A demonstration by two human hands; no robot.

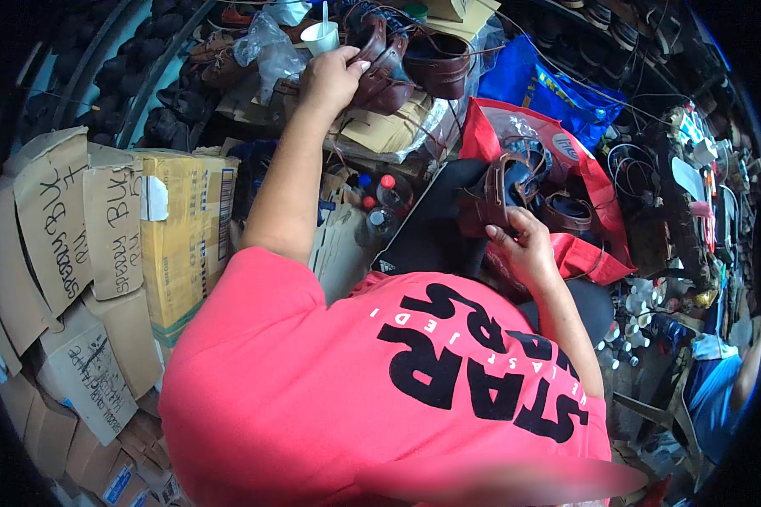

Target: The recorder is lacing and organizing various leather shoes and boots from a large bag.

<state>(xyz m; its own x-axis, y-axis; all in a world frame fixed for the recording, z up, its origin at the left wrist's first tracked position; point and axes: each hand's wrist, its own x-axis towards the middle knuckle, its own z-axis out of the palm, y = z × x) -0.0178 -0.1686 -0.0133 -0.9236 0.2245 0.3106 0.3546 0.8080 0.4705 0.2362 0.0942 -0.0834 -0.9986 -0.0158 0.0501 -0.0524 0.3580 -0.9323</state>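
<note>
Stretched out to the far side, my left hand (pixel 334 80) is closed, thumb and fingers pinching the edge of a dark brown leather shoe (pixel 386 83). Right beside that shoe is another brown shoe (pixel 442 66), resting with it on a pile of cardboard. My right hand (pixel 522 247), nearer my body, grips a brown shoe (pixel 484 201) with a loose lace and a dark inside. That shoe hangs over my lap, in front of an open red bag (pixel 473 139). Further brown shoes (pixel 568 211) lie in the bag.
Cardboard boxes (pixel 114 228) are stacked at the left. A white cup (pixel 320 38) with a spoon stands near my left hand. Bottles (pixel 392 193) are between my arms, and small bottles (pixel 630 325) cluster at right. A blue bag (pixel 558 97) lies behind the red one. Another person's arm (pixel 746 372) shows far right.
</note>
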